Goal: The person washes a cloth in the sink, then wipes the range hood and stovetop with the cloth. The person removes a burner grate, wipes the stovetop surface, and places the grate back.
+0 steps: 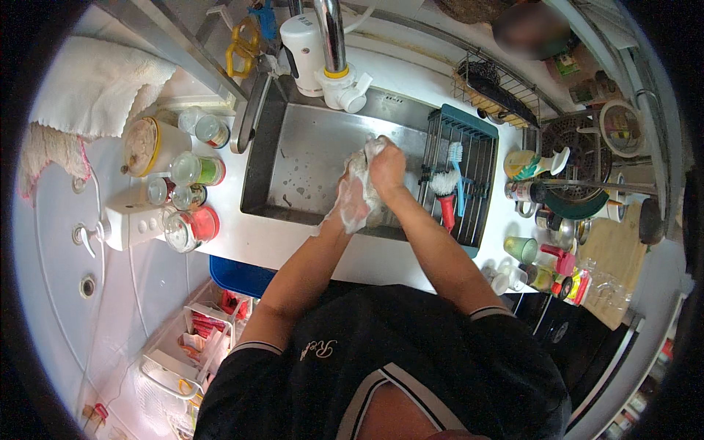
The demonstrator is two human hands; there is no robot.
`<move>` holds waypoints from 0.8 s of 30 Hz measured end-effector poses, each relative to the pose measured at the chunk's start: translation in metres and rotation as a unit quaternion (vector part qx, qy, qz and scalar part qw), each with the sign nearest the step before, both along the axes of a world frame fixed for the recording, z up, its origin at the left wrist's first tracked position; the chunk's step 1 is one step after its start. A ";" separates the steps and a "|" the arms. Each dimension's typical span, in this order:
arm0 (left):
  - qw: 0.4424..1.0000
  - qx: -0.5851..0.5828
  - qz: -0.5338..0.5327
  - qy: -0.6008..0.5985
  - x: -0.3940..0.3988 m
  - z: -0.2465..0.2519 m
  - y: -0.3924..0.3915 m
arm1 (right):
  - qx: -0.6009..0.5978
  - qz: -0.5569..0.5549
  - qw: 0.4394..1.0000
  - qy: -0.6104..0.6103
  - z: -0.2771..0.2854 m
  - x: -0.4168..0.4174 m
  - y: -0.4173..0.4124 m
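Note:
Both my hands meet over the stainless steel sink [308, 146], below the faucet. White foam [355, 212] covers my left hand [356, 184] and runs down to the wrist. My right hand [388, 168] is curled against it, with foam around the thumb and fingers. Something pale and wet shows between the two hands, but lather hides whether it is a cloth, a sponge or only suds. Water drops and small dark bits lie on the sink floor. No running water can be made out.
A faucet with a white heater unit [301, 58] rises behind the sink. A rack [481, 129] across its right side holds a red-handled brush [446, 201] and a blue brush [455, 159]. Glass jars [190, 228] line the left counter; a spray bottle [528, 165] and cups [520, 249] stand right.

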State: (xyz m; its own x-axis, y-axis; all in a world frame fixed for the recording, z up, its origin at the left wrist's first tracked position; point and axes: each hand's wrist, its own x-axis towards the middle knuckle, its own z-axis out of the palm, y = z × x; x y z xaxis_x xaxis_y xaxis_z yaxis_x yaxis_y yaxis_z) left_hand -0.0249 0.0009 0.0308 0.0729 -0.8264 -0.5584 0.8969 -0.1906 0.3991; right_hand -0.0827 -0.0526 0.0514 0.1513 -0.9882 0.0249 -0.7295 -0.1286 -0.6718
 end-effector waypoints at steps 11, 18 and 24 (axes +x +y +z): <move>0.985 -0.115 -0.029 -0.125 0.026 -0.031 0.005 | -0.029 0.158 0.978 0.131 0.019 0.012 0.043; 0.989 -0.074 -0.019 0.129 0.030 -0.017 -0.006 | 0.152 0.006 0.986 -0.067 -0.013 -0.026 -0.034; 0.984 -0.160 -0.069 0.036 0.040 -0.016 -0.006 | -0.048 0.021 0.994 -0.092 -0.015 0.003 0.028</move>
